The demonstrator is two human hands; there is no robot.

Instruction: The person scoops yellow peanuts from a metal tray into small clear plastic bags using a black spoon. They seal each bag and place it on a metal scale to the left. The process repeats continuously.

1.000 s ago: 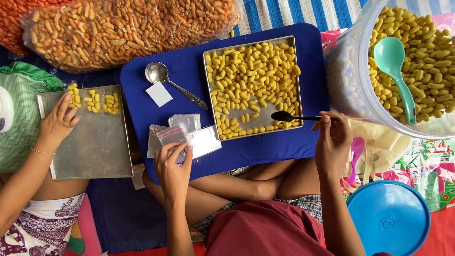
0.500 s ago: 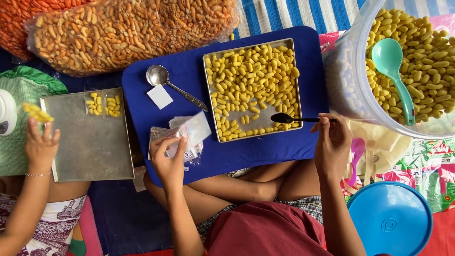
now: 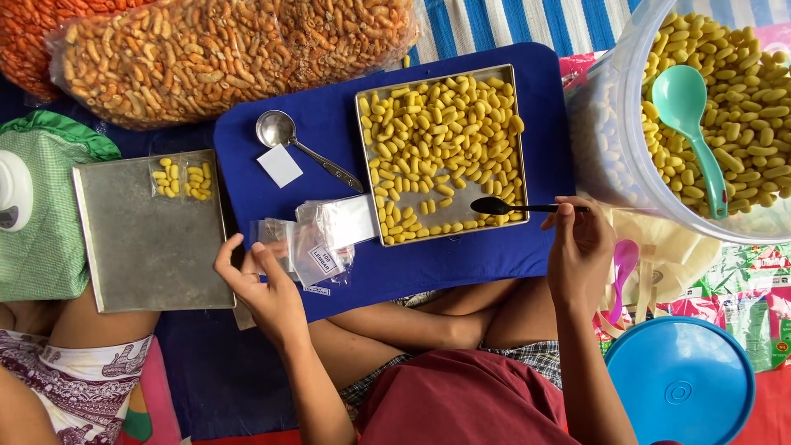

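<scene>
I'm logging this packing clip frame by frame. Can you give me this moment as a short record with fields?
setting: blue board across the person's lap
left hand: pinching a small clear bag
right hand: holding a black spoon over the metal tray
tray contents: yellow snack pieces, partly scooped out at the near side
nearby: steel spoon, clear tub with a green scoop, second tray

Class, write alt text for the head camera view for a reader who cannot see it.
Seen from above, a seated person's right hand holds a black spoon over a metal tray of yellow snacks on a blue board; the left hand picks up small clear bags.
</scene>
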